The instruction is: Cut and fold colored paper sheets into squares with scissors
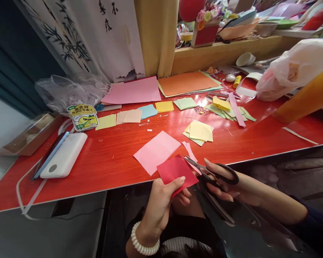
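Left hand (163, 195): pinches the red paper (174, 172), my thumb on top and fingers beneath; a white coiled band (143, 240) circles my wrist.
Right hand (227, 184): grasps the scissors (203, 168) by their black handles.
Red paper: I hold it up at the near edge of the surface (118, 154), its right side by the scissor blades; I cannot tell whether they touch it.
Pink sheet (157, 150): lies flat just beyond the red paper, which covers its near right part from my view.
Pink strips (190, 151): lie right of that sheet, near the blade tips.
Yellow and green stack (200, 131): sits a little farther off, its squares loosely fanned.
Small piles: green (106, 122), peach (129, 116), blue (147, 111), yellow (164, 106) and pale green (185, 103) form a row across the surface.
Big sheets: pink (134, 90) and orange (190, 83) lie along the back.
Power bank (64, 154): rests at far left, beside a phone (50, 154).
Plastic bag (293, 70): stands at far right.
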A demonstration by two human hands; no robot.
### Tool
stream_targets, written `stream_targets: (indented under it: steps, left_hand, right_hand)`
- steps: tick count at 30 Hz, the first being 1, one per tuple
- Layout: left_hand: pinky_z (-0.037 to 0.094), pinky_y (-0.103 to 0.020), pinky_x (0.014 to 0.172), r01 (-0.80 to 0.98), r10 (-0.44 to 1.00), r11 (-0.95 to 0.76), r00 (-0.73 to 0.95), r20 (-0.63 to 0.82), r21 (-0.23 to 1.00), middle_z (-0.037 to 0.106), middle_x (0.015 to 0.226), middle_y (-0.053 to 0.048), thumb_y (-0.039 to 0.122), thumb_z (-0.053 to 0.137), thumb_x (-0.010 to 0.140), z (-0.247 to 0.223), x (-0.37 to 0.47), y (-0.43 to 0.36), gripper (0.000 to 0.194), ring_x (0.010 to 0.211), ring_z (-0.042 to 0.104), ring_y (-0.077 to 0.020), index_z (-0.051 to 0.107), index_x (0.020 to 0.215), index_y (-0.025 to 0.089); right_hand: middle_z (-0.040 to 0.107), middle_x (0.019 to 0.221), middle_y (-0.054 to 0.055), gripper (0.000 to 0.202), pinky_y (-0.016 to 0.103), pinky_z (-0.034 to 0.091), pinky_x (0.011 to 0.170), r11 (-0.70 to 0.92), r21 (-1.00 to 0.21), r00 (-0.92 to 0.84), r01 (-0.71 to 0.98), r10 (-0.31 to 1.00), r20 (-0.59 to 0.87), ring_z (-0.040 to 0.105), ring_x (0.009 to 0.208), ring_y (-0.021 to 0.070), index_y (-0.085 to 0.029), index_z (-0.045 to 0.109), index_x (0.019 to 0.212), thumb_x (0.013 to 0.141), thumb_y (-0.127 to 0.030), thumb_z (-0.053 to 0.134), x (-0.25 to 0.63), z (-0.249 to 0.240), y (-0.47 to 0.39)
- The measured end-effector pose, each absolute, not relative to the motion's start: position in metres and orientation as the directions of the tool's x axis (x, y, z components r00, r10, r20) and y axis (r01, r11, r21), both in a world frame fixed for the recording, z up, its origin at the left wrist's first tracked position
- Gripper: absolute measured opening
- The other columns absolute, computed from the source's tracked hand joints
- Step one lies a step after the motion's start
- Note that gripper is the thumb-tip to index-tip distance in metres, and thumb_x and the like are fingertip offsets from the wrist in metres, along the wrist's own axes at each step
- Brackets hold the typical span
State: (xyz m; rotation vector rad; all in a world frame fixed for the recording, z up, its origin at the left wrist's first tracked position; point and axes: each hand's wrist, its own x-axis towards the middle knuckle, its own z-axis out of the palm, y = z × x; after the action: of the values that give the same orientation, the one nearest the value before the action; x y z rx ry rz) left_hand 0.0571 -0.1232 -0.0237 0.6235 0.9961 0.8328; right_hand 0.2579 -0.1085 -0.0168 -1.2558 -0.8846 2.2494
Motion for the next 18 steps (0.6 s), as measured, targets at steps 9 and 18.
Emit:
stream_targets:
  steps: [9, 18]
  left_hand:
    - [0.044, -0.014, 0.043, -0.329, 0.876, 0.482, 0.168, -0.452, 0.812, 0.061, 0.047, 0.0, 0.027, 0.07, 0.074, -0.002, 0.02, -0.12, 0.027, 0.04, 0.054, -0.0055, 0.066, 0.052, 0.013]
    - [0.048, -0.019, 0.047, -0.088, 0.933, 0.355, 0.1, -0.346, 0.931, 0.064, 0.051, -0.002, 0.029, 0.066, 0.077, -0.013, -0.014, -0.108, 0.029, 0.044, 0.058, -0.01, 0.066, 0.053, 0.013]
  right_hand:
    - [0.042, 0.045, -0.005, 0.075, 0.017, 0.004, 0.03, -0.715, -0.669, -0.551, -0.206, 0.649, -0.524, 0.029, 0.031, 0.0036, -0.018, 0.055, 0.121, 0.084, -0.075, 0.024, 0.261, -0.012, -0.094]
    - [0.058, 0.052, -0.001, 0.093, 0.018, 0.027, 0.033, -0.338, -0.711, -0.31, 0.617, 0.726, -0.614, 0.05, 0.036, 0.0128, -0.022, 0.01, 0.149, 0.079, -0.065, 0.054, 0.258, 0.032, -0.079]
